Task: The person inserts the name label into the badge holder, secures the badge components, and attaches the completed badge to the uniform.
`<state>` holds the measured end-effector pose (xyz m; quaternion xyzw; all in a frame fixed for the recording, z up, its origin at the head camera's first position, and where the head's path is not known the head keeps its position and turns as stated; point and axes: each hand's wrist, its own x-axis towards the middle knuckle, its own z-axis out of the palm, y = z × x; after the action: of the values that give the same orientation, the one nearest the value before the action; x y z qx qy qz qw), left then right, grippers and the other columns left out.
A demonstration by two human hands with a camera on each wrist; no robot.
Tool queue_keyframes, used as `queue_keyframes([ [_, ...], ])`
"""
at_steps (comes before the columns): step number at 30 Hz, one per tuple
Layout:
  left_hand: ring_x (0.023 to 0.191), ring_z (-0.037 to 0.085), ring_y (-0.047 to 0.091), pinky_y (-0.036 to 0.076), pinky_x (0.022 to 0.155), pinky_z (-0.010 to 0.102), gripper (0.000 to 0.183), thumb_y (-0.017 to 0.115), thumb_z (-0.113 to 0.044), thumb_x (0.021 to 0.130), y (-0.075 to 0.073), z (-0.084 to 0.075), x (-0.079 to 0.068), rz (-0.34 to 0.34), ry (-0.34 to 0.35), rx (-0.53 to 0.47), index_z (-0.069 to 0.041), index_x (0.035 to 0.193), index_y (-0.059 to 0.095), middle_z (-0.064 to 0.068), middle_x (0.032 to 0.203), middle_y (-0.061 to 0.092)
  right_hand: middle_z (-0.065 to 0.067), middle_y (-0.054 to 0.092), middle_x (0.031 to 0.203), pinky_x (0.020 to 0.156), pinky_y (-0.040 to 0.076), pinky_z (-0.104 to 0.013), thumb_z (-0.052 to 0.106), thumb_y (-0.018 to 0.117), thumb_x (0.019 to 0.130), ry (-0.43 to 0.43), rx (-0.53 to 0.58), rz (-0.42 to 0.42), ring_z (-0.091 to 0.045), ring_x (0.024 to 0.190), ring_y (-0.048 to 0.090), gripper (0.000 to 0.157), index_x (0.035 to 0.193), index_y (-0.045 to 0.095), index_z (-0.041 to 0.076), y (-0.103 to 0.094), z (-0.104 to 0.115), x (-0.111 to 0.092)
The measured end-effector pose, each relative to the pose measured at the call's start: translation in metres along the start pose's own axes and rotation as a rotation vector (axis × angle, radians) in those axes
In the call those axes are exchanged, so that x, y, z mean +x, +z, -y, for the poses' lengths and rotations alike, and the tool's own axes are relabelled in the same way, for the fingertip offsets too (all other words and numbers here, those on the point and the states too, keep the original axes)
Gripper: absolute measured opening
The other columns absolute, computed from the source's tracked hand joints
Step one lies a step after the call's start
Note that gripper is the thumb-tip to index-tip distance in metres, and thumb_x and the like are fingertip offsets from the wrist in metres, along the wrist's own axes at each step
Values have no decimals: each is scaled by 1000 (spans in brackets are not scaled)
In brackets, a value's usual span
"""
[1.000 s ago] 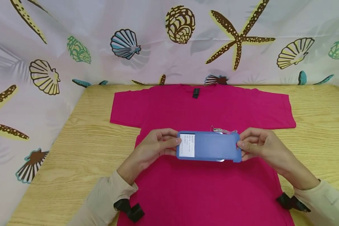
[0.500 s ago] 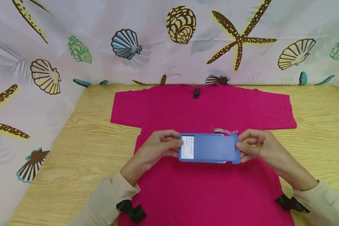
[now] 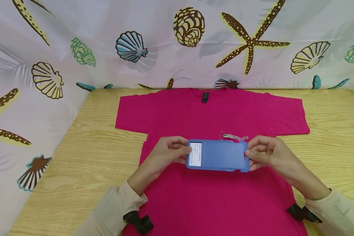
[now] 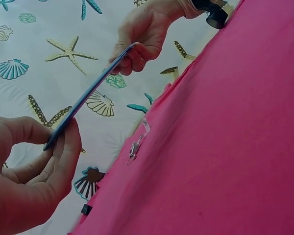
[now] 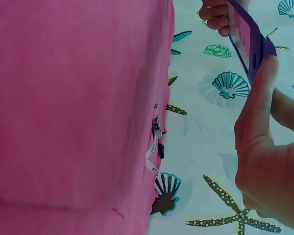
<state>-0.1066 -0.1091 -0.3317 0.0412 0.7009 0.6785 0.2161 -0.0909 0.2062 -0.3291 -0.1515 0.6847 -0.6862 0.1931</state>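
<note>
A blue card holder (image 3: 221,155) is held up lengthwise over the chest of a pink T-shirt (image 3: 200,200). The left hand (image 3: 162,152) pinches one end by a white label (image 3: 195,159), the right hand (image 3: 271,154) the other – each grip is closed to the holder's thin edge, thumb on its near face. Just beyond, a metal clip with a clear strap (image 3: 235,137) lies on the shirt, which is spread across the wooden surface (image 3: 91,137) – shell-printed cloth (image 3: 165,32) hangs behind.
</note>
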Motion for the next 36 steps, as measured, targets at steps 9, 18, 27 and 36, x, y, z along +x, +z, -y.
queue_keyframes([
  [9,77,20,67,59,73,34,28,63,-4,88,0,1,0,-31,20,13,11,112,59,20,102,68,-8,70,83,67,59,-39,-3,60,92,-11,10,-8,-19,70,68,10,98,62,4,2,-1,1],
  [18,80,26,70,57,79,40,30,64,-4,90,-4,-4,-2,94,42,-25,12,115,60,20,102,68,-7,68,80,65,59,-37,-4,60,91,-6,10,-11,-18,68,67,9,96,63,4,1,-1,-1],
  [27,79,25,71,57,77,42,28,65,-3,90,-3,-4,-3,127,31,-40,12,113,61,18,99,69,-5,67,78,64,59,-37,-5,60,91,-23,36,21,-16,67,67,11,94,62,5,3,-3,0],
  [36,76,23,70,58,75,42,25,66,0,88,-3,-2,-3,149,25,-97,14,108,62,13,92,70,-5,67,76,60,59,-38,-6,59,91,-34,50,50,-15,64,67,10,92,61,4,4,-3,0],
])
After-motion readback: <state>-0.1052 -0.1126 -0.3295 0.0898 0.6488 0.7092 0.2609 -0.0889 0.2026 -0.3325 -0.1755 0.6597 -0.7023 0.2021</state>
